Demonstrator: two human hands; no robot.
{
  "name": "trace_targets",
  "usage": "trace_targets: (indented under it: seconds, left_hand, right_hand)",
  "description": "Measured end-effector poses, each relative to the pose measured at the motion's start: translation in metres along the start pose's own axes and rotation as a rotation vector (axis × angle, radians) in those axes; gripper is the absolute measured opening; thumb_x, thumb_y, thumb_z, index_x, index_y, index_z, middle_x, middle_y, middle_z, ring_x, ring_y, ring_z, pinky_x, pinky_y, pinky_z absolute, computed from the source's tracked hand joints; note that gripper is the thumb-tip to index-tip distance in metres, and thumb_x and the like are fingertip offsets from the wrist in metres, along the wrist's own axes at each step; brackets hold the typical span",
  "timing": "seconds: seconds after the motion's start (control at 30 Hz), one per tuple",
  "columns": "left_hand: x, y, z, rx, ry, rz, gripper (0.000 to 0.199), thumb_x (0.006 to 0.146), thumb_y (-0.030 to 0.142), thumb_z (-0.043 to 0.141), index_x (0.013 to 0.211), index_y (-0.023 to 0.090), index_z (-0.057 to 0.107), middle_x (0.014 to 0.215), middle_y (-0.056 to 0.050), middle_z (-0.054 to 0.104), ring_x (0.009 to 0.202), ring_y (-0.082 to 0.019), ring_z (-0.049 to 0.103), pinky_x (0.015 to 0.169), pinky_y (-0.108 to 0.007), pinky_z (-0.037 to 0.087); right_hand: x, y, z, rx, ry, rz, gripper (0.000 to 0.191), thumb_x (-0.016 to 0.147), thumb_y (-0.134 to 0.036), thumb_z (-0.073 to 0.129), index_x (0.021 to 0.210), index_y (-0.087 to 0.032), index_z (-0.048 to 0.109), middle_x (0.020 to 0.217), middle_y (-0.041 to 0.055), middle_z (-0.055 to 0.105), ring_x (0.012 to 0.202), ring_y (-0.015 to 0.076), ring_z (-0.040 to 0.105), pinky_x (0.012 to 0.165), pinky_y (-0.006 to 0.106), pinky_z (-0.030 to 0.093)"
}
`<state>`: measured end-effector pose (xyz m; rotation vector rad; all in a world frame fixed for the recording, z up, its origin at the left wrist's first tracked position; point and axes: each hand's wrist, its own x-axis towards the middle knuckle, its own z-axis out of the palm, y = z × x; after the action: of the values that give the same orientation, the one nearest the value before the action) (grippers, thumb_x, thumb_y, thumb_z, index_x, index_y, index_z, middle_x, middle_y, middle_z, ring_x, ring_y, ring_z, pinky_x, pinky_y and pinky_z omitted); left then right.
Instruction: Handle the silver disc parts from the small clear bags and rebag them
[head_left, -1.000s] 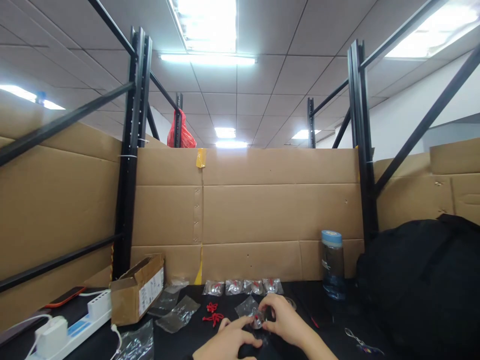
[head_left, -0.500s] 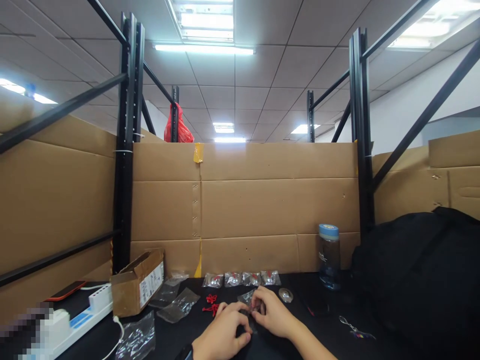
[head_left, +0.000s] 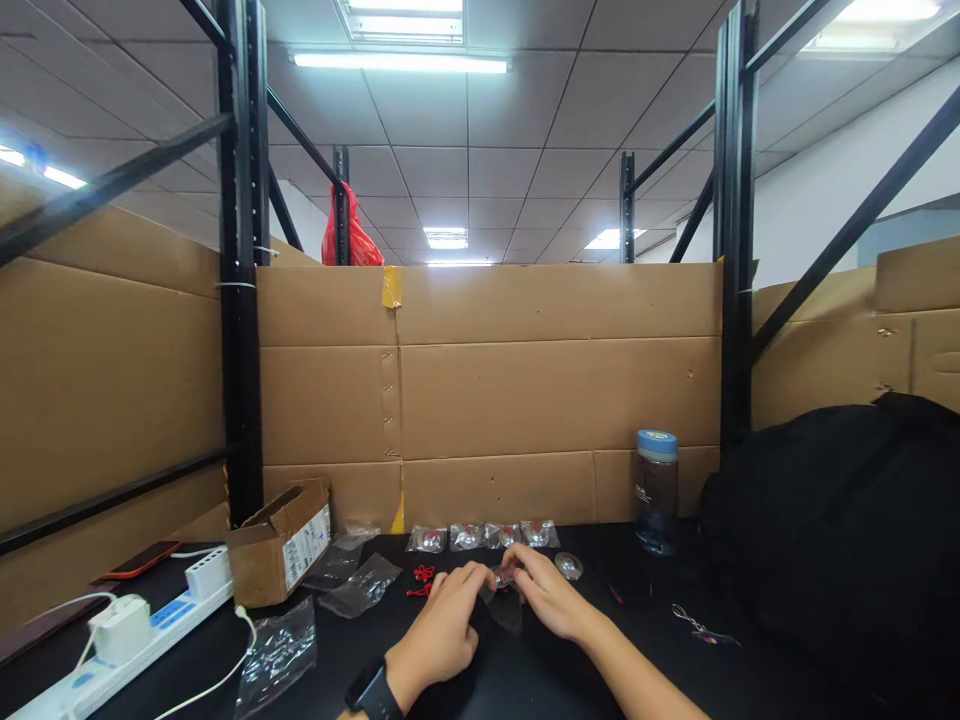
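Observation:
Between my two hands is a small clear plastic bag with something shiny at its top, partly covered by my fingers. My left hand, with a dark watch on its wrist, pinches the bag's left side. On the other side, the fingertips of my right hand are closed on it. A round silvery piece lies just right of my right hand. Red knotted cords are left of my left hand. Behind my hands, several small filled clear packets form a row.
An opened cardboard box and loose plastic bags stand and lie at left, near a white power strip. At right are a blue-lidded bottle, a strap with coloured ends and a black bag. Cardboard walls the back.
Both hands have moved slightly forward, raising the small bag so that its lower part shows between them. My left fingers have straightened towards it. The view has tilted downward.

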<state>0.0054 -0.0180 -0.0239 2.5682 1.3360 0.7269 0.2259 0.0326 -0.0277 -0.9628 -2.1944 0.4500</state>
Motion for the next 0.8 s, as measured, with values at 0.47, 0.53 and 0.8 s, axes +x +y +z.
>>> trace_targets:
  seconds: [0.47,0.53,0.8]
  left_hand:
    - [0.003,-0.011,0.006,0.054,-0.063,-0.07,0.058,0.071,0.003,0.047,0.12,0.03,0.061,0.125,-0.002,0.066,0.122,-0.023,0.056,0.104,-0.038,0.033]
    - [0.003,-0.012,0.006,0.065,-0.053,-0.068,0.068,0.066,0.001,0.046,0.126,0.031,0.058,0.131,-0.002,0.064,0.125,-0.023,0.054,0.105,-0.038,0.033]
    - [0.007,-0.012,0.008,-0.042,0.082,-0.109,0.03,0.083,0.021,0.059,0.112,0.028,0.066,0.118,-0.002,0.07,0.113,-0.022,0.061,0.099,-0.035,0.039]
  right_hand:
    - [-0.002,0.005,-0.005,-0.079,-0.081,-0.011,0.02,0.071,-0.006,0.071,0.085,-0.02,0.073,0.097,0.0022,0.066,0.086,0.0161,0.061,0.08,0.025,0.045]
    - [-0.002,0.001,-0.006,-0.062,-0.076,-0.021,0.013,0.075,-0.009,0.07,0.081,-0.02,0.072,0.092,0.0017,0.067,0.087,0.0166,0.062,0.081,0.026,0.045]
    - [0.0,0.001,0.0,0.184,-0.018,0.12,0.007,0.085,-0.025,0.064,0.084,-0.018,0.065,0.083,0.0027,0.072,0.077,0.0161,0.064,0.069,0.025,0.047]
